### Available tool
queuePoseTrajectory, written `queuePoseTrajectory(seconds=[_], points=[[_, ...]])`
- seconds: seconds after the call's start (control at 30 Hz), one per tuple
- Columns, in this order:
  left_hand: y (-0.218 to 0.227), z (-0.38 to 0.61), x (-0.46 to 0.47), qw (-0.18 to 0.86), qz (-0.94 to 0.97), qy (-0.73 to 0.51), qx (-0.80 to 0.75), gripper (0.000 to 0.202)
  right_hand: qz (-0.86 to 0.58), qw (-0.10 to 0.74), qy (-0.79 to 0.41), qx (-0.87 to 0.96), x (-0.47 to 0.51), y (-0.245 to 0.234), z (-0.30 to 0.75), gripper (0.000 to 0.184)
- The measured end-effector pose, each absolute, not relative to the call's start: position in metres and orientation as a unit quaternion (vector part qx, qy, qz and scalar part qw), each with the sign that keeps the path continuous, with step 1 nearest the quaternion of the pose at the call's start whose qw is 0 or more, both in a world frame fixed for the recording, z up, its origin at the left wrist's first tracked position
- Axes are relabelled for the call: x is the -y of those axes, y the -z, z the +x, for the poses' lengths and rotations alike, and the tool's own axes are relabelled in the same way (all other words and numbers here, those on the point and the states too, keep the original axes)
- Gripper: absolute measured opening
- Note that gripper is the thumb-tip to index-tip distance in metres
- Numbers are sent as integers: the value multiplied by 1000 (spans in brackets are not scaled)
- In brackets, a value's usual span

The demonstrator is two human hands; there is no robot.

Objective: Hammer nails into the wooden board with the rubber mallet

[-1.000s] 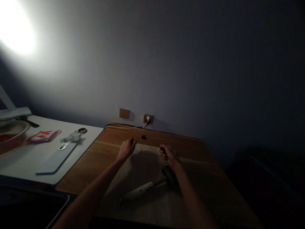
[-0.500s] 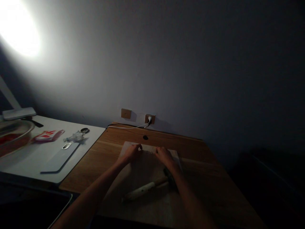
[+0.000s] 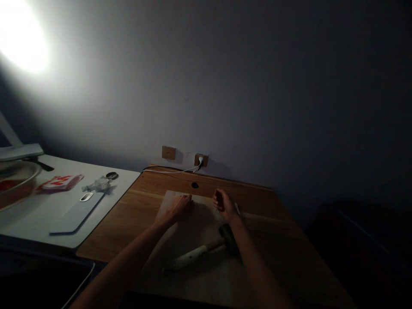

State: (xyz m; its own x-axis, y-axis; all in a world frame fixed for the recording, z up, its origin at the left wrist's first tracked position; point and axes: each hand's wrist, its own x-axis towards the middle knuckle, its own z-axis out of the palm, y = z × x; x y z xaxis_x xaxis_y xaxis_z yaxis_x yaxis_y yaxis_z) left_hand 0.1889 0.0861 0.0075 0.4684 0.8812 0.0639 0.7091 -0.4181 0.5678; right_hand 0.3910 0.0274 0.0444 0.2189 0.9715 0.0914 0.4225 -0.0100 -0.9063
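A pale wooden board (image 3: 180,240) lies on the wooden desk. On its far left part rests my left hand (image 3: 180,205), fingers curled down; whatever they hold, if anything, is too dark to see. My right hand (image 3: 224,205) is lifted over the far right part of the board. Its fingers are bent in toward the palm, and I cannot make out anything inside them. Below the hands lies a hammer (image 3: 187,258) with a pale grip and a dark head, its head partly behind my right forearm.
To the left, a white table (image 3: 28,219) bears a grey flat panel (image 3: 75,216), crumpled clear plastic (image 3: 98,184), a red-and-white packet (image 3: 61,183), a dark round item (image 3: 112,175) and a clear bowl (image 3: 19,189). A plugged-in cable (image 3: 167,172) runs along the desk's back edge.
My right hand has risen and turned its palm side inward, away from the board's surface. My left hand stays in about the same place, its fingers lower and more tucked in.
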Motion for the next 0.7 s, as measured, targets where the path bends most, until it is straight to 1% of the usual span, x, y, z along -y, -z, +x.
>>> queuePoseTrajectory(seconds=[0.03,0.1,0.17,0.23,0.33,0.43,0.5,0.57,0.7], points=[[-7,190,-88,251,811,-196,-491,11,-643,443,-310,543,-28,-43,391,43],[-7,193,-93,280,785,-232,-502,19,-655,421,-304,548,-29,-40,389,39],[-9,193,-98,319,758,-264,-504,31,-673,385,-287,563,-32,-35,386,31],[-11,192,-102,361,737,-284,-496,39,-690,341,-264,582,-35,-32,382,22],[-11,189,-102,406,720,-292,-482,38,-707,274,-241,607,-34,-28,373,17],[-9,189,-98,420,723,-277,-474,29,-711,233,-236,620,-31,-28,366,12],[-6,191,-95,416,733,-264,-470,15,-708,236,-239,621,-30,-30,363,11],[-5,194,-91,408,742,-255,-466,5,-700,261,-248,616,-31,-33,363,11],[-5,200,-83,412,742,-254,-463,16,-673,343,-300,583,-34,-41,369,12]])
